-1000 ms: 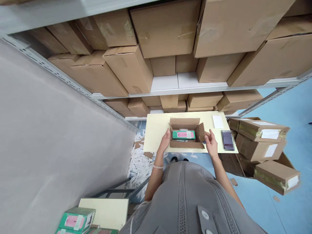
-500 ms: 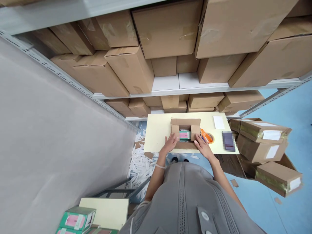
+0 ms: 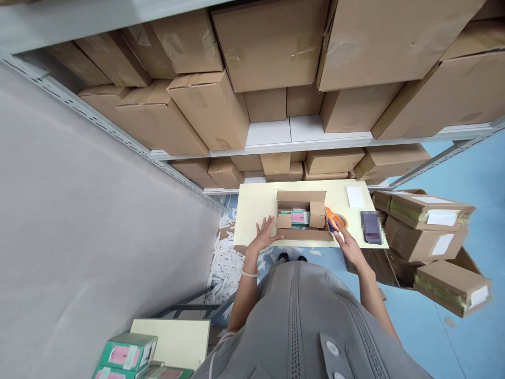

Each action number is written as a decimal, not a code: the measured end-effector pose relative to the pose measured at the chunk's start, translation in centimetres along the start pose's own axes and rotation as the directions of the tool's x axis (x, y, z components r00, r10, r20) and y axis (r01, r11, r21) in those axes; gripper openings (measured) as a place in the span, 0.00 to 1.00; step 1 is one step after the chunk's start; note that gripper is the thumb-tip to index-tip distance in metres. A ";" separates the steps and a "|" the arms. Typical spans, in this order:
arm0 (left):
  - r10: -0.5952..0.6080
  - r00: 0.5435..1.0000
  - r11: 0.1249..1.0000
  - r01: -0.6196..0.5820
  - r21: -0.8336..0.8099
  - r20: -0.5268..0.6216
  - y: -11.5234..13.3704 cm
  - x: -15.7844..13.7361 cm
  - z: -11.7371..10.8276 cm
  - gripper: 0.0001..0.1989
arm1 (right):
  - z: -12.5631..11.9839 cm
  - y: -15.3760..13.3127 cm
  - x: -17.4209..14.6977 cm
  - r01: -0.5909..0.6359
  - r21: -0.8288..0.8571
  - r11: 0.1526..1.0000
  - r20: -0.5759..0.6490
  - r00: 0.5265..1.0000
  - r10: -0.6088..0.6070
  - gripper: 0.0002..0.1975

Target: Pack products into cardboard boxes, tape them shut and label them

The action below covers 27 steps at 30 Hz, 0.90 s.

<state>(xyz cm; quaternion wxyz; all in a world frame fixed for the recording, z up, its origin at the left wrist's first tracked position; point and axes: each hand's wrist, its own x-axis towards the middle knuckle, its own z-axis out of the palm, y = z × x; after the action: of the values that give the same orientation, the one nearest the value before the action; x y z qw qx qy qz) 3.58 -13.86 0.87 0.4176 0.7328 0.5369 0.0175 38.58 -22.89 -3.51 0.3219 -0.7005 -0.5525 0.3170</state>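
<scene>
A pale yellow table (image 3: 254, 210) stands before metal shelving (image 3: 260, 146) packed with cardboard boxes, a grey wall (image 3: 98, 226) at left, blue floor (image 3: 445, 347) at right. The end flaps of the open carton (image 3: 303, 235), midway along the table, partly cover the green-and-pink package (image 3: 299, 218) inside; a dark, flat object (image 3: 371, 227) at the table's right is pixelated. Carton and package both lie with long axes left to right. The left hand (image 3: 263, 235) is open, fingers spread, at the carton's near left corner; the right hand (image 3: 349, 245), loosely open, partly hides an orange tape dispenser (image 3: 334, 218), contact unclear.
</scene>
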 end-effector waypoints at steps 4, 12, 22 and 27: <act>-0.061 0.996 0.997 0.057 0.060 0.060 -0.9 -0.5 -0.2 0.50 | 0.4 2.2 -1.0 0.021 -0.053 0.998 -0.008 1.000 -0.021 0.31; -0.081 0.994 0.996 0.084 -0.036 0.073 -0.2 0.7 1.1 0.53 | 1.3 1.9 0.7 0.083 -0.046 0.995 0.021 0.996 -0.082 0.34; -0.084 0.987 0.985 0.061 -0.158 -0.138 0.9 3.7 0.0 0.45 | 1.3 1.5 5.6 0.031 -0.010 0.999 -0.026 0.999 -0.031 0.44; -0.145 0.970 0.981 0.115 -0.159 -0.193 1.0 5.6 0.6 0.41 | 3.2 1.6 7.6 -0.033 -0.032 0.999 -0.075 0.997 0.030 0.46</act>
<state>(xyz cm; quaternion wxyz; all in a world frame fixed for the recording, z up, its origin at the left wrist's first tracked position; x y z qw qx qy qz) 6.99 -9.83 -1.24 0.4134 0.6577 0.6211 0.1042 38.37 -15.46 -7.30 0.3258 -0.7257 -0.5341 0.2864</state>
